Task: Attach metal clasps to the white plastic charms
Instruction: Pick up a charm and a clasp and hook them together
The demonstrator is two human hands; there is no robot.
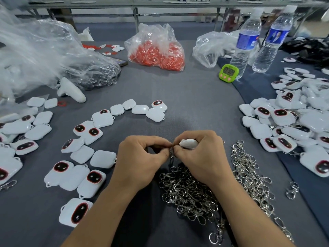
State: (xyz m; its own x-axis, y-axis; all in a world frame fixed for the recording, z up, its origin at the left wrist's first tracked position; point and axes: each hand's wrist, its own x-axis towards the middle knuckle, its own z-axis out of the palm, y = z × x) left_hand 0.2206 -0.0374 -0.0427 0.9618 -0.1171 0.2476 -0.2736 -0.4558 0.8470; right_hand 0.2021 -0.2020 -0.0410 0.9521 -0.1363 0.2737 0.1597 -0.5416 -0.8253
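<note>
Pinching a clasp [171,152] that hangs downward, the left hand [142,155] meets the right hand [200,155], which grips a charm [188,143] just beside it.

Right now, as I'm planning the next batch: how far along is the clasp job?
Looks done: the heap of white plastic charms at right, metal clasps showing among them. In hand: the right hand grips one white charm; the left hand pinches a silver metal clasp against it. Still to do: the loose white charms spread at left, loops bare, and a pile of silver clasps.
</note>
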